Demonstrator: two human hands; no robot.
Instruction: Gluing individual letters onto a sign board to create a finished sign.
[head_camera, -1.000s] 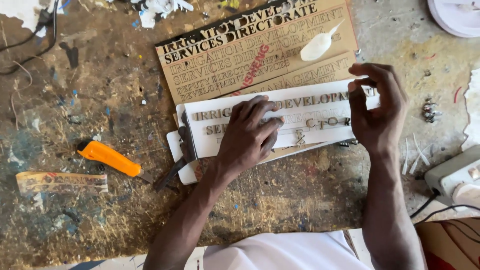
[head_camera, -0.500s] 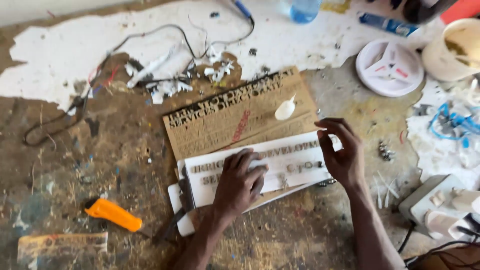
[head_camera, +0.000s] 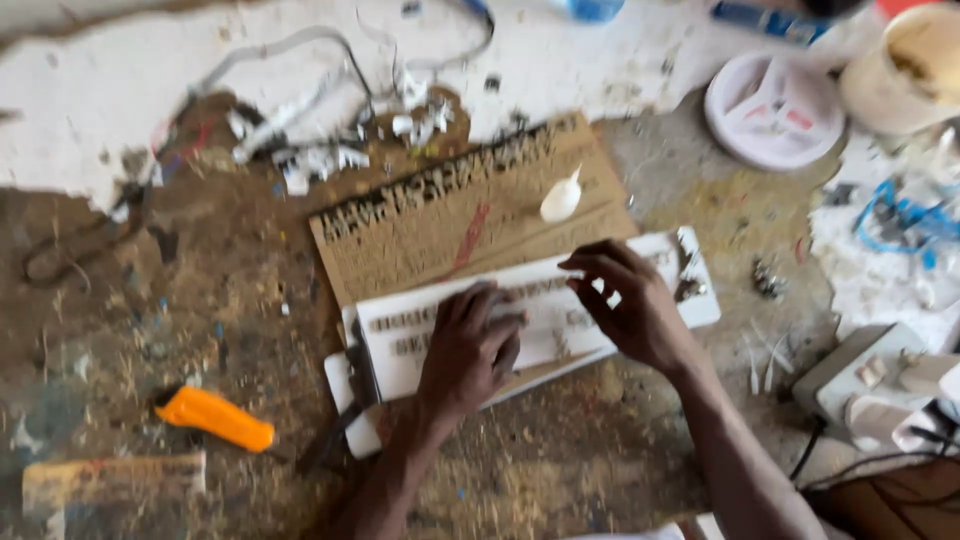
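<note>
Pressing flat on the white lettered panel (head_camera: 640, 300), the left hand (head_camera: 470, 350) lies palm down, fingers together and extended, clamped on nothing. Right hand (head_camera: 630, 305) rests on the same panel just beside it, fingers bent with the tips drawn close; whether they pinch anything small cannot be told, since the frame is blurred. The panel lies at bench centre, tilted up toward the right, its upper edge overlapping the brown cut-out stencil board (head_camera: 440, 225).

Containers: one cream tub (head_camera: 905, 65) at the top right corner, something tan inside, kind unclear. One round white lidded dish (head_camera: 770, 110) just left of it, closed. One blue-capped clear bottle (head_camera: 595, 8) cut off by the top edge.

Surroundings: one small white squeeze bottle (head_camera: 562, 198) lying on the stencil board, near the right fingertips. One orange utility knife (head_camera: 213, 417) on the bench, well left of the left hand. One wooden piece (head_camera: 110, 480) at lower left. White offcuts and wire (head_camera: 320, 150) heaped above the board. Blue wire tangle (head_camera: 900, 215) at right. One white box with cables (head_camera: 870, 385) at lower right, near the right forearm. A dark tool (head_camera: 335, 440) lies against the panel's lower left corner, partly under the left wrist.
</note>
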